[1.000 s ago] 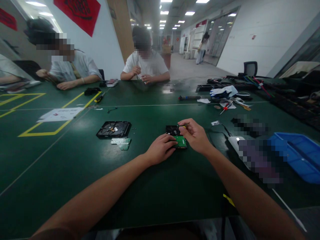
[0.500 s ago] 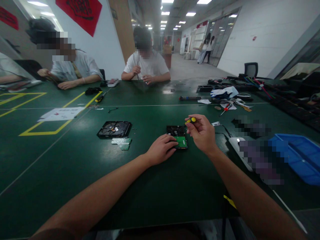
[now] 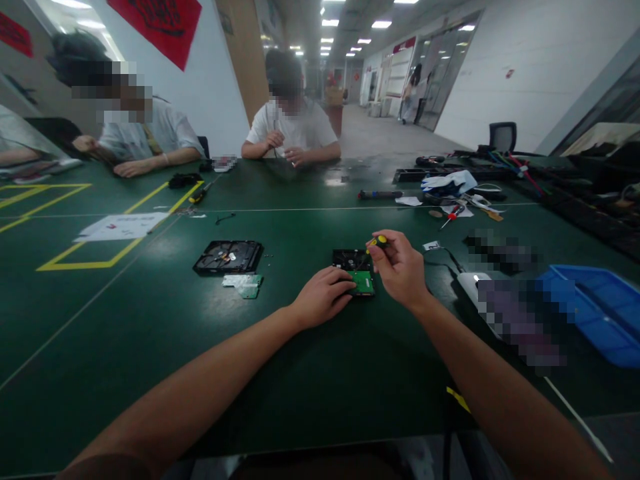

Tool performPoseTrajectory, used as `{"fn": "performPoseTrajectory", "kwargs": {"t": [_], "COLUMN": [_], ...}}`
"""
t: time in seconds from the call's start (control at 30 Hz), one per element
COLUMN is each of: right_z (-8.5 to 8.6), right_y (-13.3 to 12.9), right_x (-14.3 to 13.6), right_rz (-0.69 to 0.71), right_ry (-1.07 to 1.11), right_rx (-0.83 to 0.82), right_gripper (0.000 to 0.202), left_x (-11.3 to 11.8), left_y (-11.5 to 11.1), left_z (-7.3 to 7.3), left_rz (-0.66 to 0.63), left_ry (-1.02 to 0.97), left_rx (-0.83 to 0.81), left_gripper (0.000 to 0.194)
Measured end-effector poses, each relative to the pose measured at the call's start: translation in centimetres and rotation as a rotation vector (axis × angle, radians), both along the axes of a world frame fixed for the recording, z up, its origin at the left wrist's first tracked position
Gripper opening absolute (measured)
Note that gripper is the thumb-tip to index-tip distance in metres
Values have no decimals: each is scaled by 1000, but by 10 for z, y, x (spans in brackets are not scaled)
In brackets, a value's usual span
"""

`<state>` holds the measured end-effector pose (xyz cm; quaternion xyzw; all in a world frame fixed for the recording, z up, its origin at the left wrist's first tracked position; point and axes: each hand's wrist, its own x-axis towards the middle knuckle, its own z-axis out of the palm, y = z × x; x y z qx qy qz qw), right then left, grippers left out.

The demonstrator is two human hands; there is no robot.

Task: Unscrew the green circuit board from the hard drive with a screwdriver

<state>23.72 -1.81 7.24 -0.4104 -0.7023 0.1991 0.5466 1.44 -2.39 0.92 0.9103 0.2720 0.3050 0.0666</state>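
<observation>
A black hard drive (image 3: 345, 260) with a green circuit board (image 3: 363, 285) lies on the table in front of me. My left hand (image 3: 324, 297) is closed on its left side, fingers over the board and thumb at the near edge. In my right hand (image 3: 399, 265) is a screwdriver (image 3: 380, 241) with a yellow and black handle, pinched above the drive's right side. Its shaft slants down toward the board; whether the tip touches a screw I cannot tell. To the left rest a second hard drive (image 3: 229, 257) and a loose circuit board (image 3: 246, 285), with tiny screws nearby.
On the right are a blue tray (image 3: 595, 313), a white device (image 3: 480, 300) with a cable, and a red screwdriver (image 3: 454, 213). A white paper (image 3: 120, 227) lies left. Across the table sit a person (image 3: 290, 130) and another person (image 3: 145, 137).
My right hand has shifted slightly left, and the screwdriver now slants toward the board. My left hand stays on the hard drive.
</observation>
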Motion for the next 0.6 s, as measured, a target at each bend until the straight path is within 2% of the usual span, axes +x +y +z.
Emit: {"fn": "performPoseTrajectory", "kwargs": {"t": [0.6], "right_z": [0], "right_y": [0], "right_x": [0], "right_rz": [-21], "right_ry": [-11], "right_rx": [13], "right_gripper": [33], "left_x": [0], "left_y": [-1], "left_z": [1], "left_rz": [-4], "left_ry": [-9], "left_rx": [-2], "left_gripper": [27]}}
